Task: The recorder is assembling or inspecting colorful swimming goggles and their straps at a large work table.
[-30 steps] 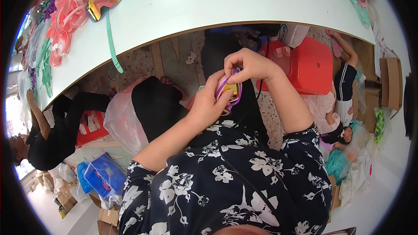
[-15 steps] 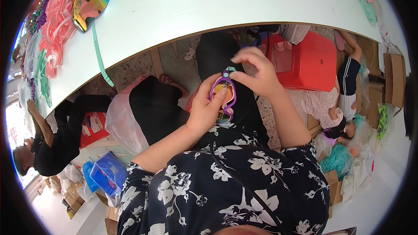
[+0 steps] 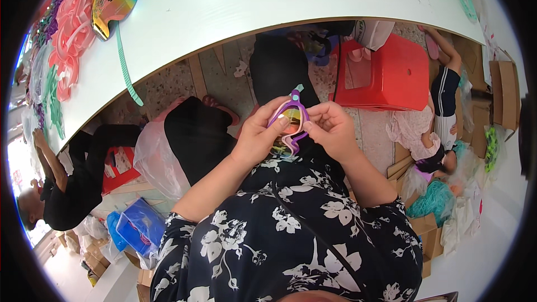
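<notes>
Above my lap I hold a pair of swim goggles [image 3: 296,101] with a purple frame, yellow-orange mirrored lenses and a small teal piece at the upper end. My left hand [image 3: 258,138] is closed around one side of them, its thumb lying over a lens. The fingers of my right hand [image 3: 334,130] pinch the opposite rim. Between the hands the goggles stand on end, one eyepiece above the other. My fingers cover parts of the frame, and no long strap shows on it.
A white table [image 3: 251,3] curves across the top. It carries pink rubber pieces [image 3: 72,33], a large mirrored lens [image 3: 114,0] and a teal strap [image 3: 126,70] hanging over its edge. A red stool [image 3: 397,72] stands right. People are at left [image 3: 70,190] and right [image 3: 444,100].
My right hand has come down from above the goggles and now grips their right rim. My left hand keeps its hold. The view has shifted slightly.
</notes>
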`<state>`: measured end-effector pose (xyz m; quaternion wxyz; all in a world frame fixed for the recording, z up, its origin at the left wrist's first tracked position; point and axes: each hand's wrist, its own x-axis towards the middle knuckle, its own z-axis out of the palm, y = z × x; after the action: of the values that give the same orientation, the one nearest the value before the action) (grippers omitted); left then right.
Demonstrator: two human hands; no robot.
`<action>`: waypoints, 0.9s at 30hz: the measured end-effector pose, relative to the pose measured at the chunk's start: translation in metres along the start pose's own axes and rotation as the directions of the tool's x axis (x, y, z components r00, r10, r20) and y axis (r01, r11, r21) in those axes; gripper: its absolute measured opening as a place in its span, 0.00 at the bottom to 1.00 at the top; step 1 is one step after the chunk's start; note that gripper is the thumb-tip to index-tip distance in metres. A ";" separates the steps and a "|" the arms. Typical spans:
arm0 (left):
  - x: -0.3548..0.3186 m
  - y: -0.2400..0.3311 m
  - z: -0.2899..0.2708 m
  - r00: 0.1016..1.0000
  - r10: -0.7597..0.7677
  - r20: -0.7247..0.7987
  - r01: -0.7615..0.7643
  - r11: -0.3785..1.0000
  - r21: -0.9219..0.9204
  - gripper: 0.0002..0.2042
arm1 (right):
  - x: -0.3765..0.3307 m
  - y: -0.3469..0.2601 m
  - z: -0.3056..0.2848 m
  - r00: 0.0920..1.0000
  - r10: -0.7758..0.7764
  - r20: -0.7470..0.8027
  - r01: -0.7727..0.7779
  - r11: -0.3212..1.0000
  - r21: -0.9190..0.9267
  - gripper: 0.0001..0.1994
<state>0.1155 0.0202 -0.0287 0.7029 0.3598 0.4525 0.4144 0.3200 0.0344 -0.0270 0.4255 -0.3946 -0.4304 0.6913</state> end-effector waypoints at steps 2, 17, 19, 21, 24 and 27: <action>-0.005 0.000 0.001 1.000 -0.008 0.015 0.009 0.998 -0.059 0.21 | -0.001 0.003 -0.006 0.997 0.073 0.028 -0.073 0.997 -0.001 0.12; -0.018 0.030 0.008 0.866 0.496 -0.053 -0.273 0.559 0.783 0.15 | 0.002 -0.001 0.017 0.986 0.166 -0.033 -0.164 0.985 0.044 0.15; -0.020 0.033 0.007 0.848 0.526 -0.066 -0.266 0.529 0.806 0.12 | 0.004 0.000 0.019 0.986 0.166 -0.032 -0.164 0.986 0.035 0.14; -0.021 0.031 0.012 0.846 0.531 -0.055 -0.281 0.531 0.799 0.09 | 0.006 0.000 0.020 0.986 0.164 -0.020 -0.164 0.986 0.014 0.13; -0.017 0.035 0.014 0.809 0.587 -0.024 -0.299 0.447 0.843 0.07 | 0.007 -0.001 0.021 0.986 0.167 -0.020 -0.166 0.986 0.033 0.14; -0.018 0.034 0.017 0.787 0.617 -0.017 -0.304 0.412 0.859 0.06 | 0.007 -0.005 0.022 0.985 0.168 -0.026 -0.167 0.985 0.031 0.14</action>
<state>0.1178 0.0149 0.0132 0.2195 0.6794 0.5826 0.3882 0.2986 0.0363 -0.0166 0.3776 -0.4331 -0.3799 0.7250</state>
